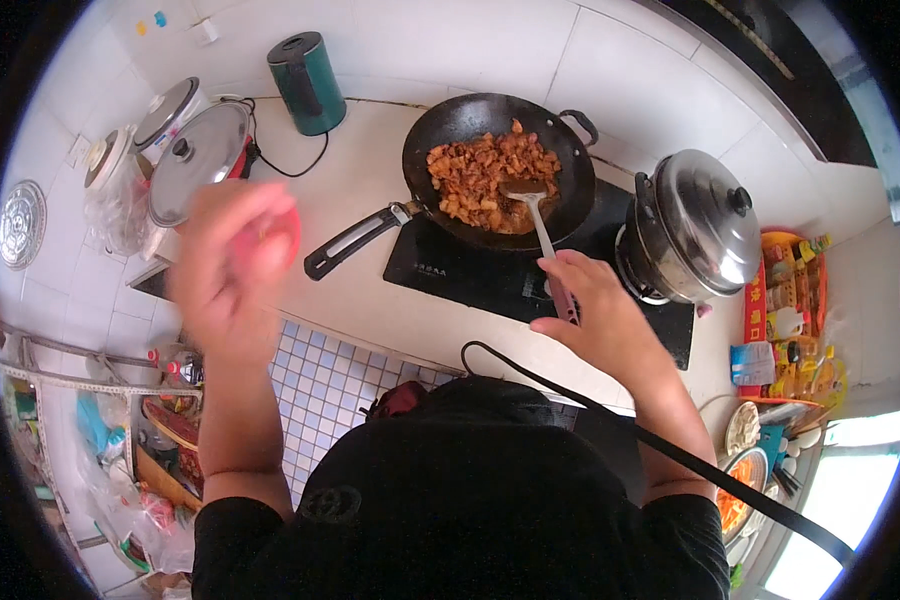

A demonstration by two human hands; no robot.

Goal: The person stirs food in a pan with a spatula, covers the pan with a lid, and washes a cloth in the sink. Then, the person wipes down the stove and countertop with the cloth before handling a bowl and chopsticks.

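My right hand point(607, 315) is on the purplish handle of a turner spatula point(541, 225), with its thumb held away from the handle. The spatula's blade rests among chunks of browned, sauced food, apparently meat point(480, 169), in a dark wok point(484, 112). To the left, my raised left hand point(225, 262) is blurred by motion. Its fingers curl around a round reddish-pink object point(289, 232), too blurred to name. The wok's long black handle point(356, 240) points toward my left hand, apart from it.
Right of the wok, a lidded steel pot point(690, 225) stands on the black glass cooktop point(450, 262). A green electric kettle point(307, 82) and a glass-lidded pan point(202, 157) stand at the back left. Seasoning bottles fill an orange rack point(784, 300). A black cable point(667, 446) crosses my right arm.
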